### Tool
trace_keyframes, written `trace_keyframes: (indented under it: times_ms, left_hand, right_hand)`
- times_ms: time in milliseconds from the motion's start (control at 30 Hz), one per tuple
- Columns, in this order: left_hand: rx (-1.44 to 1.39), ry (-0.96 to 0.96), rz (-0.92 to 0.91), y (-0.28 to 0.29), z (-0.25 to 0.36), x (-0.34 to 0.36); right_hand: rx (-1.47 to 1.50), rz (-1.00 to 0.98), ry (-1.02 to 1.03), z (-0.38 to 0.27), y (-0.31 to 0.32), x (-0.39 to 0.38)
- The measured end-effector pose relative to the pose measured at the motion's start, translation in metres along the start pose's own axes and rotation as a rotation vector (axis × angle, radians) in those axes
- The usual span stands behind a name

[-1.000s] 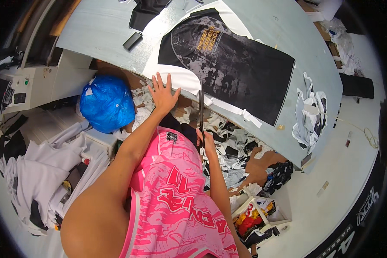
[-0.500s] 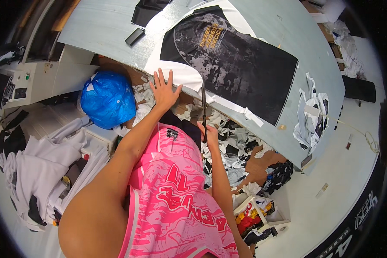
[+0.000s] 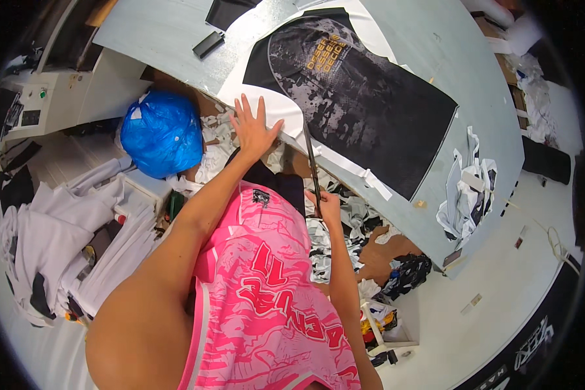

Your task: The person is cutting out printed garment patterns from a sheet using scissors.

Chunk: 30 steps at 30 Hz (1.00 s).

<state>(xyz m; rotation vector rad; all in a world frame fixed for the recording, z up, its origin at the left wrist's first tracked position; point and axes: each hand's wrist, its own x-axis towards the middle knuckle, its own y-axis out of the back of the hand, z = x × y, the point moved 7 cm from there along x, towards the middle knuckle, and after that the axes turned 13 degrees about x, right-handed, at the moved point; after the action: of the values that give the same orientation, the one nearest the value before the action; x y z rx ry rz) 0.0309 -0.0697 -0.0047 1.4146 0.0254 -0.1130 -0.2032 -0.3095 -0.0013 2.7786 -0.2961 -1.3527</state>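
A black printed shirt panel [image 3: 383, 110] with grey camouflage and yellow lettering lies on the table, a white fabric margin [image 3: 281, 109] around its near side. My left hand [image 3: 255, 132] rests on that margin at the table's front edge, fingers spread. My right hand [image 3: 328, 208] grips the handles of long dark scissors [image 3: 312, 162] just off the table edge. Their blades point away from me, up to the white margin beside the black panel. Whether the blade tips are parted is hard to make out.
A pale blue-grey table [image 3: 156, 39] carries a dark rectangular object [image 3: 208, 44], a black fabric piece [image 3: 231, 12] and a heap of white and black offcuts [image 3: 465, 195]. Below are a blue plastic bag [image 3: 162, 134], white cloth [image 3: 58, 240] and many scraps [image 3: 344, 247].
My right hand and the scissors have shifted a little right, and the scissors now tilt more. The left hand stays on the white margin, its thumb farther out. The whole view has turned slightly.
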Motion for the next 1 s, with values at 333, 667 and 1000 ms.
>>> trace_keyframes:
  times_ms: [333, 667, 1000]
  left_hand:
    - [-0.048, 0.156, -0.057, -0.009, 0.016, -0.001]
    - [-0.116, 0.228, -0.024, 0.003, -0.001, -0.009]
    - [-0.152, 0.214, 0.012, 0.012, -0.016, -0.018]
  right_hand:
    - [-0.057, -0.213, -0.064, -0.036, 0.008, 0.033]
    - [-0.27, -0.236, -0.045, -0.072, 0.039, 0.052]
    - [-0.489, -0.323, 0.052, -0.113, 0.062, 0.076]
